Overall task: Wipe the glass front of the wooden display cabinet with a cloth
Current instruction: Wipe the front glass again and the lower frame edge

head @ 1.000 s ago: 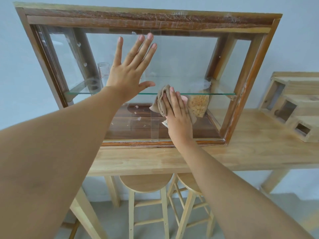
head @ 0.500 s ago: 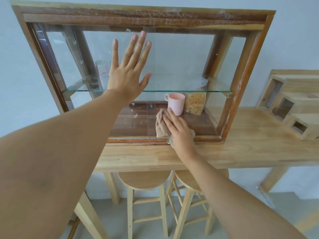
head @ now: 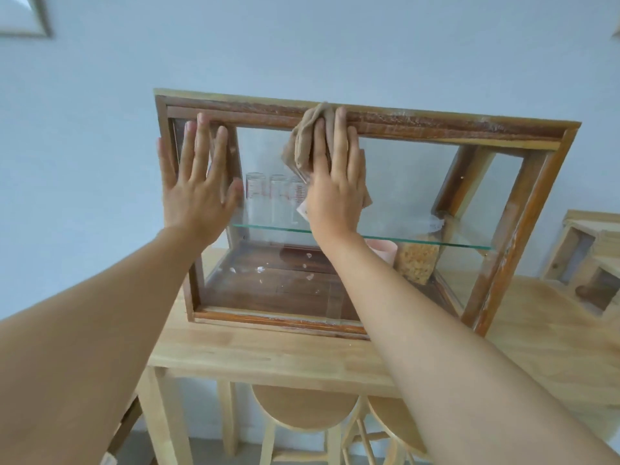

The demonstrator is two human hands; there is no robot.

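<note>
The wooden display cabinet (head: 436,129) stands on a light wooden table, its glass front (head: 409,196) facing me. My right hand (head: 335,193) lies flat on the upper middle of the glass and presses a beige cloth (head: 303,146) against it; the cloth's top reaches the upper frame rail. My left hand (head: 198,186) rests flat with fingers spread on the glass at the cabinet's upper left corner, fingertips over the frame. It holds nothing. White smears show low on the glass.
Inside, measuring glasses (head: 265,196) stand on a glass shelf (head: 436,241); a pink cup (head: 384,251) and a jar of cereal (head: 417,263) sit below. The table (head: 268,354) has stools (head: 302,414) beneath. A wooden box unit (head: 590,260) stands at right.
My right hand slid the cloth from the bottom edge of the glass up to the top rail. My left hand shifted left to the corner. The view pulled back and tilted upward.
</note>
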